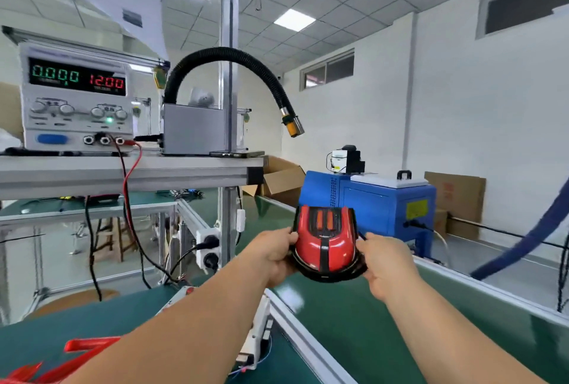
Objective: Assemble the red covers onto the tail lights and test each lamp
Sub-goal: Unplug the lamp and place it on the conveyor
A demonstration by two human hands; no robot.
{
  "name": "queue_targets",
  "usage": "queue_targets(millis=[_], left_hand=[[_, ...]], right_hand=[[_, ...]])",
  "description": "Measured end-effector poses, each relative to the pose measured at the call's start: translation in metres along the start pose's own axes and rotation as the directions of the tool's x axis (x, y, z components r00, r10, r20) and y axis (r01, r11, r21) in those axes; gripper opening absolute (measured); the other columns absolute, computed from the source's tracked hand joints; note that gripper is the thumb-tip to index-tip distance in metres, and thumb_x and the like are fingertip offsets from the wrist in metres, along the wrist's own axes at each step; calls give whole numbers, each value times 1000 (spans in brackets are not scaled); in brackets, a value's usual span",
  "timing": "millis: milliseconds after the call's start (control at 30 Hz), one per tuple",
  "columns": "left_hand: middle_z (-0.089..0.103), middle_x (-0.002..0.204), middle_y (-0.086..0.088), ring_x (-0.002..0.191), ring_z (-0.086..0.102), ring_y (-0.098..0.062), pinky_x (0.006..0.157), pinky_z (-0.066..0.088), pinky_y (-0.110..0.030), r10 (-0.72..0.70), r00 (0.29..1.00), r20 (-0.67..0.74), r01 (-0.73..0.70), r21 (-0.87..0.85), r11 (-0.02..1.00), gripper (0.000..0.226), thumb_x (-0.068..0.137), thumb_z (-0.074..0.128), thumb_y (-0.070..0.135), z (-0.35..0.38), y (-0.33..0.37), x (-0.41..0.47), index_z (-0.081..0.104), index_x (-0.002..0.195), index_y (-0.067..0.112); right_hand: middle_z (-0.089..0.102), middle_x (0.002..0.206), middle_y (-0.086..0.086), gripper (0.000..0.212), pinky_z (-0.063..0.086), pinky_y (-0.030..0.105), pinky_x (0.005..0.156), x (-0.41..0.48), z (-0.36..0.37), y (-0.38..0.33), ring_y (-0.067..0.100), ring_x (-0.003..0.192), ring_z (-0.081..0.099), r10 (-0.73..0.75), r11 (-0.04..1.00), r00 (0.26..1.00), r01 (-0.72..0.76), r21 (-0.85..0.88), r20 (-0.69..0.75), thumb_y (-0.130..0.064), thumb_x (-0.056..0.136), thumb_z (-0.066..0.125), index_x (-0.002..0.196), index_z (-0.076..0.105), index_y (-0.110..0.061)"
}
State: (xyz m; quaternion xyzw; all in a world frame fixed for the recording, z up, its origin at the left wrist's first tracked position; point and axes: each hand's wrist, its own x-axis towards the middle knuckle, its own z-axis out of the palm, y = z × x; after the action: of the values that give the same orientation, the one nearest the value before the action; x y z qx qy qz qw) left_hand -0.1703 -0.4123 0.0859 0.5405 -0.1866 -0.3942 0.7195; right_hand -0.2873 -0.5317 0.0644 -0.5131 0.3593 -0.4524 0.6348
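While gripped, tail light (324,245) between hands (274,256) (386,263)

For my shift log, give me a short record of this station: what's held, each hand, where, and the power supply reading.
held: tail light, red cover over a black base
left hand: grips its left side
right hand: grips its right side
where: above the green conveyor belt
power supply: shows 0.000 and 12.00
nearby: loose red covers lower left
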Motion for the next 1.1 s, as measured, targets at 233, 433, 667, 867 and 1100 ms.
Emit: queue_targets(millis=[233,433,667,867,1100], left_hand=[[72,77,-3,73,64,-17,66,54,-31,42,999,5,-42,8,999,36,103,38,5,-14,-7,24,64,87,24],[71,103,-16,81,70,-23,66,58,-30,157,985,-79,-161,-57,985,39,88,66,4,-30,5,33,58,126,6],[71,99,-19,80,72,-24,77,59,-34,236,959,-158,-240,-9,971,41,81,74,4,-43,19,38,60,120,3],[71,105,-12,81,68,-20,79,57,-35,180,972,-152,-176,38,984,38,97,48,-1,-47,13,52,53,134,10],[64,124,-9,101,64,-21,93,51,-34,168,983,-74,-172,-52,984,43,101,35,-3,-30,-14,59,50,139,12]], right_hand=[[65,119,5,48,45,22,65,24,17,38,6,71,55,-21,999,1000,21,44,4,2,93,56,139,52,-9],[65,114,16,45,56,38,79,32,45,49,22,86,64,134,968,977,-165,187,166,10,95,48,138,48,-1],[66,90,14,30,54,40,82,29,74,52,23,81,64,169,952,949,-227,207,266,13,95,42,120,58,6],[57,135,10,47,45,35,103,31,69,53,24,115,59,-42,998,992,35,58,121,3,96,50,143,45,-4],[52,78,-4,50,32,15,46,22,40,59,4,50,36,-254,963,967,256,-81,31,-6,97,50,146,44,-15]])
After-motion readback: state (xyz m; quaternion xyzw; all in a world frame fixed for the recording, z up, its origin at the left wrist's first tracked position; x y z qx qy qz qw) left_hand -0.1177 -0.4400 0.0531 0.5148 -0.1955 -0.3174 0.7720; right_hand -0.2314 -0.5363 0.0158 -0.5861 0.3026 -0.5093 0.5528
